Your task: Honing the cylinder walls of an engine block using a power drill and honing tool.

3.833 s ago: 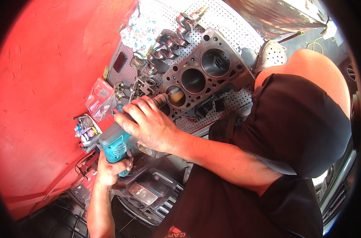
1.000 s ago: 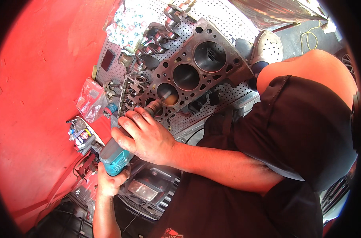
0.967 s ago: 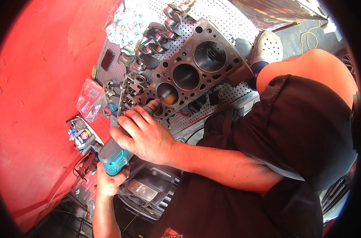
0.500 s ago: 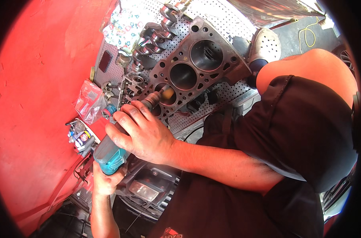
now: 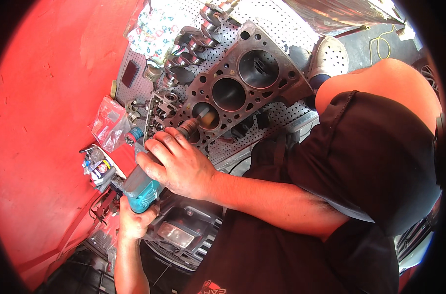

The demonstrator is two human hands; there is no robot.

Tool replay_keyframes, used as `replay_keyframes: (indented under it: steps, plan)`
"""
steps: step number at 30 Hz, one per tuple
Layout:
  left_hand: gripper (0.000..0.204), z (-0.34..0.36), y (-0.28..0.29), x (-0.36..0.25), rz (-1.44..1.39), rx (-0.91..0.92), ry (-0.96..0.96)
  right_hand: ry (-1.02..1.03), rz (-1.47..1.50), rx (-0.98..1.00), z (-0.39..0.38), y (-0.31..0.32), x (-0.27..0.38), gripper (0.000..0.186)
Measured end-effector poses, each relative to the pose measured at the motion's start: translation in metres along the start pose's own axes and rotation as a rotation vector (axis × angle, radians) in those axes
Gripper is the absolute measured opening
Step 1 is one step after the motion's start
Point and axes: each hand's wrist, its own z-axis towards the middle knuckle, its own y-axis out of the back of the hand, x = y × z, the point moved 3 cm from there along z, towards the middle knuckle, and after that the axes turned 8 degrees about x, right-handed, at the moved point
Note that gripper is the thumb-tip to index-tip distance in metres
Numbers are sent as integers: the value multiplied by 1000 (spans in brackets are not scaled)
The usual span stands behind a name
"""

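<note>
My right hand (image 5: 178, 166) is closed over the front body of a teal power drill (image 5: 143, 195), while my left hand (image 5: 134, 220) grips its rear handle. The drill's chuck points at a metal engine block (image 5: 289, 83). Its shaft reaches into a lower-left cylinder bore, where a blurred yellowish attachment (image 5: 208, 117) shows. A crankshaft (image 5: 193, 41) lies above the block, and a cylinder-head-like part with springs (image 5: 159, 112) lies to its left.
A perforated metal bench (image 5: 301, 27) holds a flowered cloth (image 5: 152, 29) and dark phone-like rectangle (image 5: 130, 73). Left are a red panel (image 5: 41, 112), plastic bag (image 5: 110, 122) and bottles (image 5: 100, 169). My beige clog (image 5: 331, 56) is beside the block; a yellow cord (image 5: 382, 46) lies beyond.
Since half a second ago, the drill and both hands have shifted slightly down-right, its chuck a little farther from the bore. Compared with the oldest frame, the whole view has shifted.
</note>
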Motion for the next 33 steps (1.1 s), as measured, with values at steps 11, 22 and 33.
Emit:
replay_keyframes:
  steps: [11,22,33]
  plan:
    - [22,8,-1,-16,22,-6,-41,-9,-3,-53,9,14,-1,46]
    - [16,15,2,2,79,67,16,-41,16,0,-3,-2,-8,48]
    - [19,20,-3,-5,97,31,-22,-27,-4,-21,3,2,-12,48]
